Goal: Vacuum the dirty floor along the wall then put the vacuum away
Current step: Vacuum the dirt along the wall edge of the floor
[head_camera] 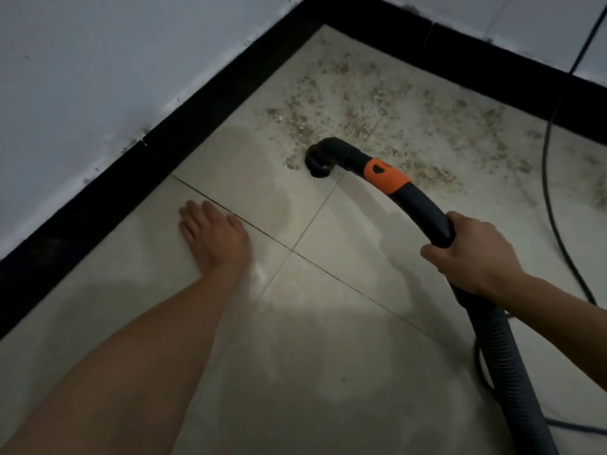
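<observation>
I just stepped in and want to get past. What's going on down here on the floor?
A person is vacuuming by the wall. Their right hand grips the vacuum's curved handle, with the round brush nozzle down at the near edge of a gritty dirt patch. Their left hand rests flat on the cleaner floor tiles near the black baseboard. Most of the dirt is not yet picked up, and a cable trails along the right.

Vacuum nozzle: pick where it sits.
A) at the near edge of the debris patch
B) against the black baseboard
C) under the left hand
A: the nozzle sits where the scattered debris begins, apart from the baseboard and the left hand.
</observation>
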